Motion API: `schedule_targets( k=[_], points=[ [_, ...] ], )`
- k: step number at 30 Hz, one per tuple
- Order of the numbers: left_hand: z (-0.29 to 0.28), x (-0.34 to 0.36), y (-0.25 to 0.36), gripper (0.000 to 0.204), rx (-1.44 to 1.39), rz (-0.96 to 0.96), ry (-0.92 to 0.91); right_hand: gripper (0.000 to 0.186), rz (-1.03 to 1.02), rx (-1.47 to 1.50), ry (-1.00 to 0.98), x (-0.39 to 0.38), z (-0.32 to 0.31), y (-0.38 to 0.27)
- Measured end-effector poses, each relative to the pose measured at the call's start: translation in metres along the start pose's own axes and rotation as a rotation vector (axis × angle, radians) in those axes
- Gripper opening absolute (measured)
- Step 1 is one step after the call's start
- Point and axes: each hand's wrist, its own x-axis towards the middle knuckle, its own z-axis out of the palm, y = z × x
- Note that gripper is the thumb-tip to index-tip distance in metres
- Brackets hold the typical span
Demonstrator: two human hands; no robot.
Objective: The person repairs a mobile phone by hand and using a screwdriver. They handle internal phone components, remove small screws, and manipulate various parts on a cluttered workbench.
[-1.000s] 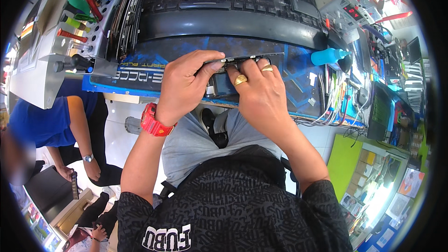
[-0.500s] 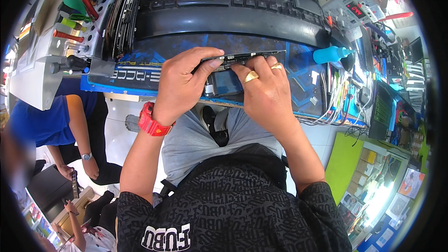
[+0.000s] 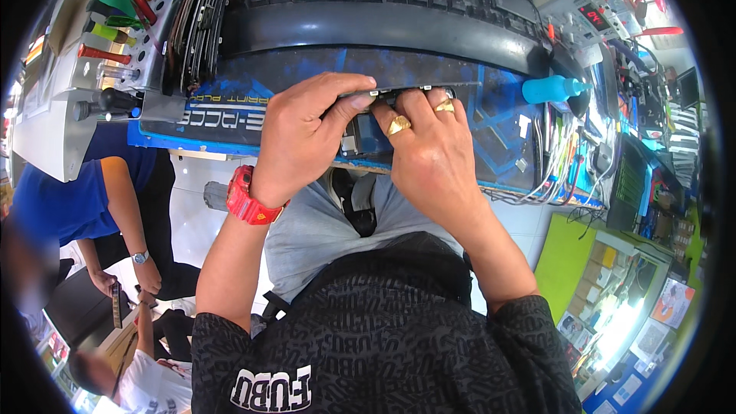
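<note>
Above the front edge of the bench is an opened phone. Its dark thin upper part (image 3: 462, 84) stands on edge, and its flat lower part (image 3: 374, 135) lies below, partly covered by my hands. My left hand (image 3: 295, 138) pinches the left end of the upper part between thumb and fingers. My right hand (image 3: 435, 149), with two gold-coloured rings, is closed with its fingers curled against the inner face of that part. What the right fingertips touch is hidden. A red watch (image 3: 253, 198) is on my left wrist.
A dark keyboard (image 3: 368, 19) spans the back of the bench. Light-blue bottle (image 3: 546, 90), cables (image 3: 556, 165) and a device with a red display (image 3: 594, 17) stand right. Left are a tool rack (image 3: 157, 50) and upright panels (image 3: 201, 27). Another person (image 3: 84, 192) sits left.
My right fingers have moved slightly up and left, curling further over the upper part. My left hand keeps its pinch. At lower left, the other people's hands have shifted.
</note>
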Motion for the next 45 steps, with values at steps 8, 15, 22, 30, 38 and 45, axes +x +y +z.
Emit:
schedule_targets(
  k=[8, 15, 22, 30, 38, 45],
  points=[
    [-0.001, 0.002, 0.001, 0.017, -0.032, -0.04, 0.005, 0.037, 0.085, 0.062, 0.115, -0.006, 0.001, 0.003],
    [-0.006, 0.001, 0.004, 0.018, -0.005, -0.133, -0.065, 0.036, 0.093, 0.04, 0.026, -0.002, -0.007, 0.006],
    [-0.005, 0.0, 0.005, 0.018, -0.009, -0.132, -0.063, 0.032, 0.047, -0.005, -0.029, 0.001, -0.01, 0.005],
    [0.0, 0.002, 0.002, 0.017, -0.014, -0.054, 0.01, 0.028, 0.017, -0.098, -0.078, 0.006, -0.015, -0.005],
    [0.0, 0.003, 0.004, 0.017, -0.039, -0.081, 0.019, 0.033, 0.06, -0.04, 0.001, -0.001, -0.008, 0.003],
    [-0.005, 0.0, 0.005, 0.019, -0.01, -0.166, -0.059, 0.035, 0.023, -0.047, -0.077, 0.001, -0.009, -0.001]
  ],
)
